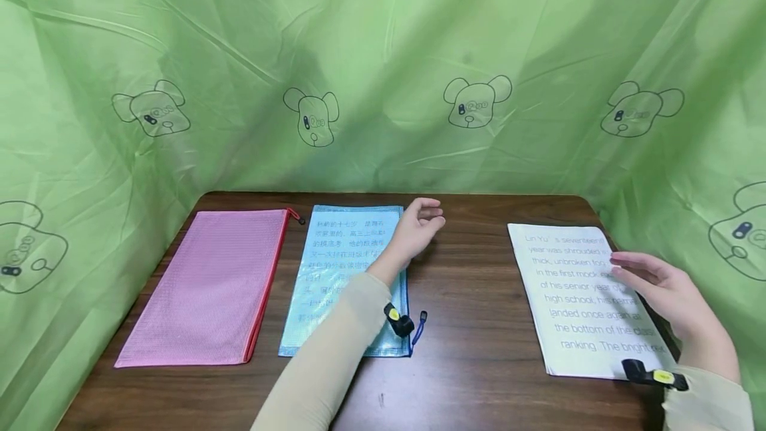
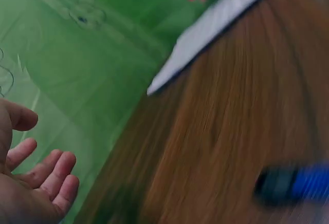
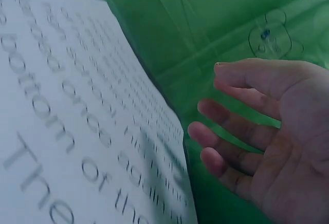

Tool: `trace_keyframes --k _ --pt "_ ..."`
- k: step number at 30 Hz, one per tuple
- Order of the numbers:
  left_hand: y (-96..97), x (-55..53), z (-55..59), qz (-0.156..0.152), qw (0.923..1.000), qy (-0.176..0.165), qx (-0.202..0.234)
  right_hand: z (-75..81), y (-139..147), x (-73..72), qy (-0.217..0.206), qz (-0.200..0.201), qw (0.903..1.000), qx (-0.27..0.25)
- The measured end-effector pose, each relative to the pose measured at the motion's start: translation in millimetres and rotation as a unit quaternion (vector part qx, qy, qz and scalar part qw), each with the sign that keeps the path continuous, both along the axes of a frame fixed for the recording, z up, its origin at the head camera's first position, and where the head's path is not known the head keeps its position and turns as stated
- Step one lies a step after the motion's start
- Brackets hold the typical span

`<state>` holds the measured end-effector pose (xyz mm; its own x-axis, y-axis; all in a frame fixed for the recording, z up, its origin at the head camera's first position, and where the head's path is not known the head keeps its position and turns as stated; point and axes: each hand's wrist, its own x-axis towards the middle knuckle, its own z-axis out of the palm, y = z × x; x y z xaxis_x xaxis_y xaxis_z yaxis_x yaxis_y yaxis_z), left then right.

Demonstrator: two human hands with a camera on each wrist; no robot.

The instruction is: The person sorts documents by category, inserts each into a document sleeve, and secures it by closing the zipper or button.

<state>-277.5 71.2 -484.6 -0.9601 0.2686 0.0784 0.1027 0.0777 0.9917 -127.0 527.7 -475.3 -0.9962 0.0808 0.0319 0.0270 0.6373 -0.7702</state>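
My left hand (image 1: 414,230) hovers by the upper right edge of a blue mesh zip pouch (image 1: 299,324), its fingers loosely bent around nothing. Inside the pouch shows a sheet printed with Chinese text. In the left wrist view the same hand (image 2: 38,183) has its palm up beside the table edge. My right hand (image 1: 673,291) is at the right edge of a stack of white paper (image 1: 583,301) printed in large English text. Seen from the right wrist, this hand (image 3: 288,142) has relaxed, parted fingers with a gap between them and the sheets.
A pink mesh zip pouch (image 1: 203,285) with a red zipper lies at the left of the brown wooden table (image 1: 467,364). The blue pouch's zipper pull (image 1: 421,324) sticks out at its lower right. Green cloth (image 1: 383,52) with bear-head outlines surrounds the table.
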Motion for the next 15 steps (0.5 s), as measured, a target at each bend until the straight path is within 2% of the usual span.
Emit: trace_keyframes --k 2,10,15 --pt "8.8 8.9 -0.6 -0.009 0.9998 -0.012 0.010 -2.8 6.0 1.8 -0.008 -0.004 1.0000 -0.003" --pt "52.5 52.5 -7.7 -0.079 0.9963 -0.030 -0.015 -12.4 17.2 8.3 -0.033 -0.017 0.9992 -0.013" --pt "74.2 72.0 -14.5 -0.096 0.9939 -0.041 -0.036 -15.8 20.1 9.3 -0.045 -0.015 0.9988 -0.015"
